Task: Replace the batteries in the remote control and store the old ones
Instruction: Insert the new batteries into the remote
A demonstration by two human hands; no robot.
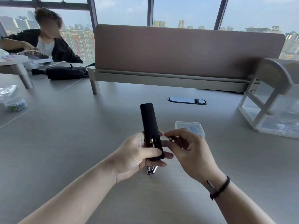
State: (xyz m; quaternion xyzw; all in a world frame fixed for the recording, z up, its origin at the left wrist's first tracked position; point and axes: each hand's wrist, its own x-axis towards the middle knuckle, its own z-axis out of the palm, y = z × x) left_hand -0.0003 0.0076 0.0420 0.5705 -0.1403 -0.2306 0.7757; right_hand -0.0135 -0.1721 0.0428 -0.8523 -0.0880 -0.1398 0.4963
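Two hands above desk (97,183). Left hand (134,155) wraps black remote control (151,130), back up, cover off, one battery (152,143) seated. Right hand (186,147) pinches small dark battery end (170,138) just beside remote. Two batteries (150,169) lie on desk beneath. Clear plastic box (189,126) nearby.

Grey desk (64,143), brown divider (178,49), windows (123,10)

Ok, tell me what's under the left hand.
Two batteries lie on the table beneath the left hand, which holds the remote. Only their near ends show; the hand covers the rest.
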